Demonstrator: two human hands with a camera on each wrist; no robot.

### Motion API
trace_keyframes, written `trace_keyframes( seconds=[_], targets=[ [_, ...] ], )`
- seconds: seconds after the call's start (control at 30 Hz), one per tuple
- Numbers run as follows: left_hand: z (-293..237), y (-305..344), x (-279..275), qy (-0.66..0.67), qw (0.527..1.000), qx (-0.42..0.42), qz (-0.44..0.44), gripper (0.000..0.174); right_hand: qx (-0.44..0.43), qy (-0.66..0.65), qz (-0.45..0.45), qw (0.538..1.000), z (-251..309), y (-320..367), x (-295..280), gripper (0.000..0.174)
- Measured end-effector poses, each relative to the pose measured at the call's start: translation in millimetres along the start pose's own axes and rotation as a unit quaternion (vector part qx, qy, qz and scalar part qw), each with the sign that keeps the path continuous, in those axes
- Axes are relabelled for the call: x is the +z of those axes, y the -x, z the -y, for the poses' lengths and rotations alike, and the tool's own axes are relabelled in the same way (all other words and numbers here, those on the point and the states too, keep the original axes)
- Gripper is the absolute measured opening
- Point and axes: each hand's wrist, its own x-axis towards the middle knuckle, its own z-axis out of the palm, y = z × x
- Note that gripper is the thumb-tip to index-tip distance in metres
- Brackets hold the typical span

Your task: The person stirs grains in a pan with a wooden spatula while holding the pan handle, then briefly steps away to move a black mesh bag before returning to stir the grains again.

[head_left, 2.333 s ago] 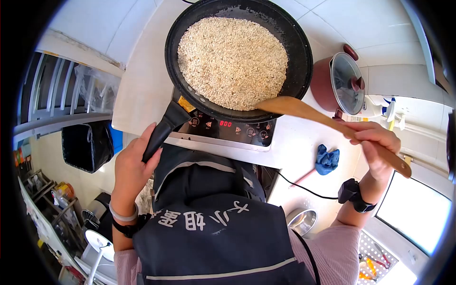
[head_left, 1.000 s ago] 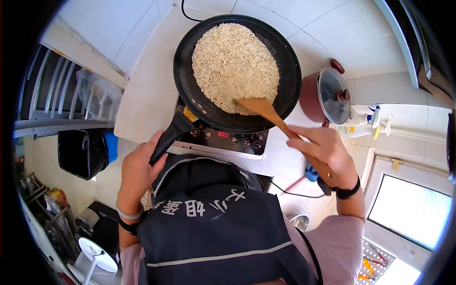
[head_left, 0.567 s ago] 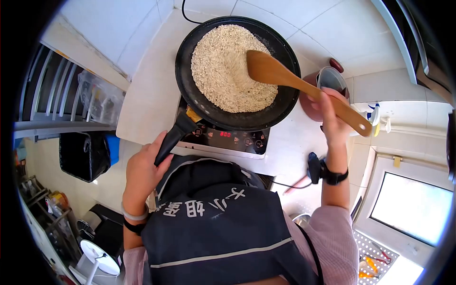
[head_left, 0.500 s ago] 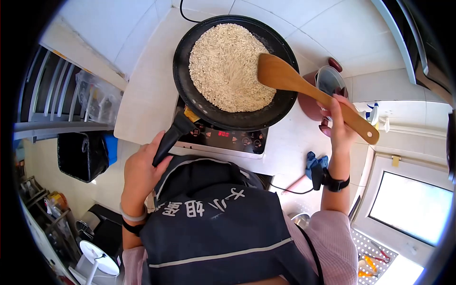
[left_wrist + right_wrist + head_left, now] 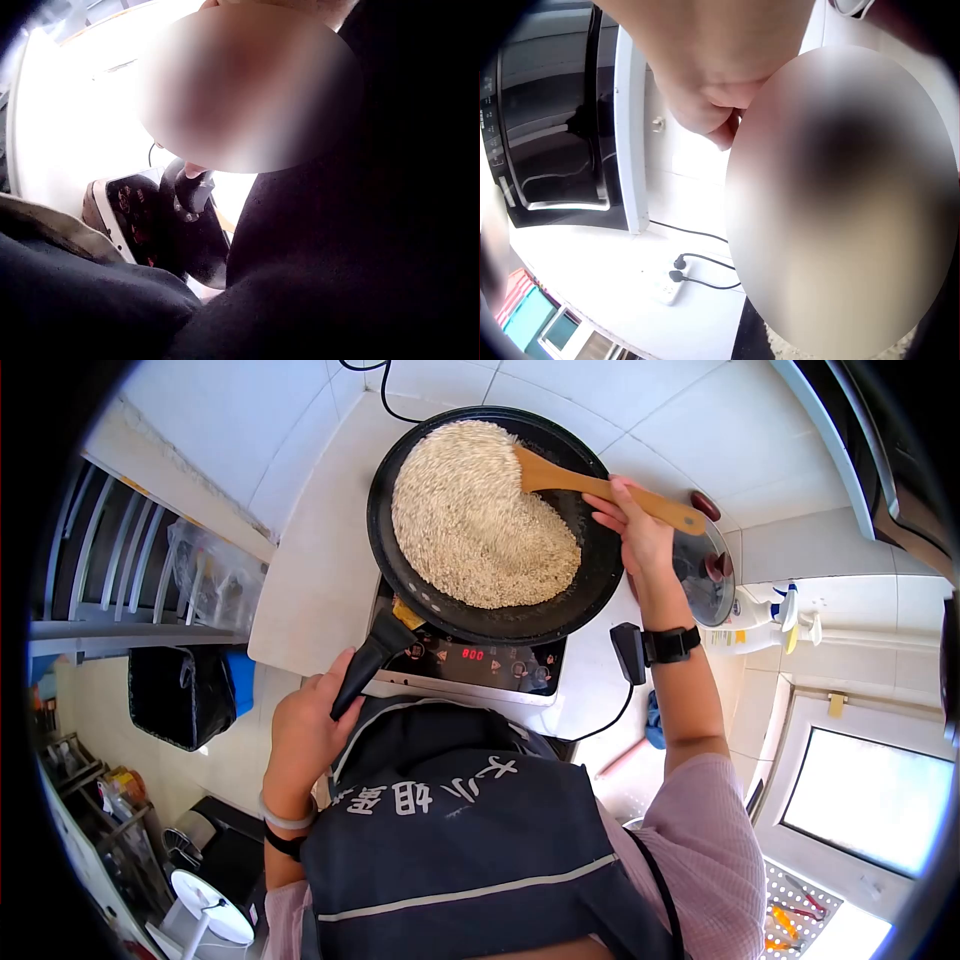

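Lying in the black pan are pale grains.

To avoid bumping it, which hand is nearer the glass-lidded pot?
Right. In the head view, the right hand, gripping the wooden spatula, is just left of the glass-lidded pot; the left hand is farther away, gripping the frying pan handle.

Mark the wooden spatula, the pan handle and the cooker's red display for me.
Wooden spatula (image 5: 550, 473): head view, on the blade.
Pan handle (image 5: 372, 659): head view, around mid-length.
Red display (image 5: 472, 655): head view, on the lit digits.
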Motion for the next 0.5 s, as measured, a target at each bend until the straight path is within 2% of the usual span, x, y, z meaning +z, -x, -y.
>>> trace_keyframes(
  seconds=[0.07, 0.1, 0.17, 0.23, 0.3, 0.37, 0.4, 0.43, 0.5],
  targets=[
    [-1, -1, -1, 0.008, 1.000, -0.003, -0.006, 0.060, 0.000, 0.024, 0.087, 0.996, 1, 6, 4, 0.024],
    [0, -1, -1, 0.006, 1.000, -0.005, -0.008, 0.060, -0.001, 0.022, 0.090, 0.996, 4, 12, 5, 0.024],
    [0, 0, -1, -0.008, 1.000, -0.006, -0.005, 0.060, -0.125, 0.171, 0.232, 0.949, 10, 29, 1, 0.018],
    [1, 0, 1, -0.005, 1.000, -0.006, -0.008, 0.060, -0.149, 0.193, 0.266, 0.933, 29, 51, 0, 0.013],
    [2, 0, 2, -0.001, 1.000, -0.007, -0.011, 0.060, -0.234, 0.294, 0.367, 0.851, 50, 70, -7, 0.014],
    [4, 0, 3, -0.008, 1.000, -0.006, -0.013, 0.060, -0.203, 0.295, 0.403, 0.842, 63, 89, -18, 0.018],
    [5, 0, 3, -0.007, 1.000, -0.007, -0.013, 0.060, -0.231, 0.338, 0.404, 0.818, 74, 99, -19, 0.019],
    [5, 0, 3, -0.008, 1.000, 0.006, -0.027, 0.059, -0.230, 0.338, 0.405, 0.818, 81, 108, -22, 0.019],
    [5, -1, 4, -0.008, 0.999, 0.017, -0.042, 0.058, -0.281, 0.348, 0.355, 0.821, 93, 123, -28, 0.018]
  ],
)
